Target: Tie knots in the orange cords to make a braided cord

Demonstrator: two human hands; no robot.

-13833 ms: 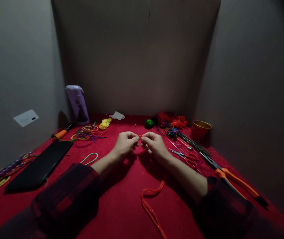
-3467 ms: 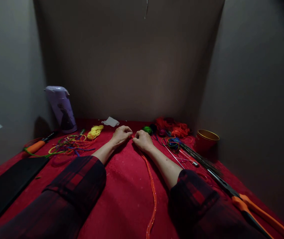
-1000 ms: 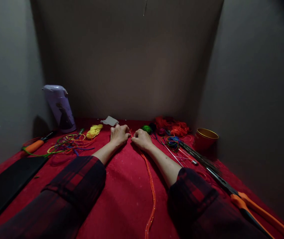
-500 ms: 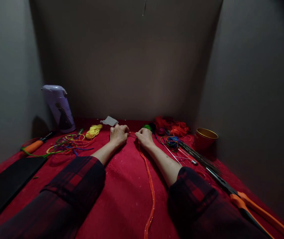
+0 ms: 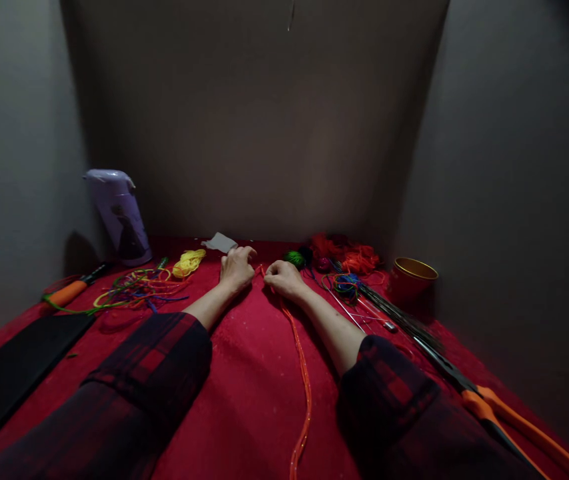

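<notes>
A doubled orange-red cord [image 5: 306,387] runs up the red cloth from the bottom edge to my right hand [image 5: 286,280]. The right thumb and fingers are pinched together on its far part. Just to the left, my left hand [image 5: 236,272] is bent over the cloth. Its index finger is lifted and curved, while the lower fingertips stay closed at the cord. A small bit of cord bends up in the narrow gap between both hands. The exact grip of the left fingertips is partly hidden.
Tangled coloured cords [image 5: 134,287], yellow yarn [image 5: 188,263], a purple bottle [image 5: 120,217] and a black slab [image 5: 24,367] lie or stand left. To the right are red yarn [image 5: 359,259], green yarn [image 5: 294,259], a red cup [image 5: 409,280] and orange-handled shears [image 5: 479,400].
My left index finger has lifted from its pinch. My right hand has shifted slightly left and turned, uncovering more green yarn. The stretched cord between the hands has shortened into a small bend.
</notes>
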